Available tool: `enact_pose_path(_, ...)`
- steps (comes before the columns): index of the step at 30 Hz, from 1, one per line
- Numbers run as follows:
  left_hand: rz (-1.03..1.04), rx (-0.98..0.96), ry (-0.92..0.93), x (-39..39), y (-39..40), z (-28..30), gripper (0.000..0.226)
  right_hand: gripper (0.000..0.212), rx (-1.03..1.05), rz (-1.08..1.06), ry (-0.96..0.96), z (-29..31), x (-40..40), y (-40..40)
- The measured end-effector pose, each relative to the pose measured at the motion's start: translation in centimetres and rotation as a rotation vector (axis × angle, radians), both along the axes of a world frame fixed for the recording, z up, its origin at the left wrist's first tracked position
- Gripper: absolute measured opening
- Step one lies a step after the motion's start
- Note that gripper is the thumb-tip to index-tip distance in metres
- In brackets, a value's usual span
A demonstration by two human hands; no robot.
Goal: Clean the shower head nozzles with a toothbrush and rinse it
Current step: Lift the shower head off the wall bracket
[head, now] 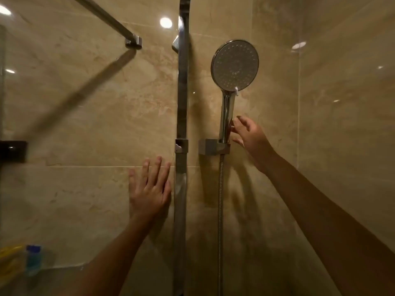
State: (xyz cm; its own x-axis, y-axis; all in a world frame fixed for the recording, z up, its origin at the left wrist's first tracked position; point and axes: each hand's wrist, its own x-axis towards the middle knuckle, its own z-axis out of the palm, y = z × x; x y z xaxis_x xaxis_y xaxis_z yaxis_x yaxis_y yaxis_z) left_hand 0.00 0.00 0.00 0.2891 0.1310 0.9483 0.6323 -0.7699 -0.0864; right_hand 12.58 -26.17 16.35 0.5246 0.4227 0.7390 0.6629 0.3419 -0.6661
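We face beige marble wall; the shower head sits in its bracket. Our right hand, fingers spread, touches its handle; left hand presses flat on glass

Shower head sits upright in wall bracket right of the vertical door frame, w/ hose hanging straight down below the bracket. Right hand is just right of the handle, fingertips at or nearly touching it above the bracket; left hand lies flat, fingers spread, just left of the frame & lower than the right. Far left: bar runs down from top to a wall mount up high, small bottle on a ledge at bottom-left corner, well apart from both hands.
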Motion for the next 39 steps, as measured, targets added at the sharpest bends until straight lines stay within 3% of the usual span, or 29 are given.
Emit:
enact_pose_path(3, 0.018, 0.013, -0.01, -0.1, -0.3, 0.3, 0.065, 0.042, 0.021, 0.134, 0.007, 0.3, -0.1, 1.1)
enact_pose_path(10, 0.012, 0.03, -0.012, 0.1, 0.3, -0.3, 0.063, 0.021, 0.13, 0.163, 0.12, 1.7, -1.0, 2.8)
enact_pose_path(25, -0.048, 0.002, 0.002, -0.3, 0.0, 0.0, 0.064, 0.033, 0.117, 0.165, 0.231, 3.4, -1.8, 2.7)
enact_pose_path(33, -0.05, -0.031, 0.03, -0.6, -0.3, 0.2, 0.064, 0.017, 0.088, 0.085, 0.205, 4.1, -2.1, 3.2)
enact_pose_path(39, -0.038, -0.038, 0.042, -0.4, 0.0, 0.1, 0.063, 0.018, 0.298, -0.01, 0.232, 10.2, -2.2, 1.0)
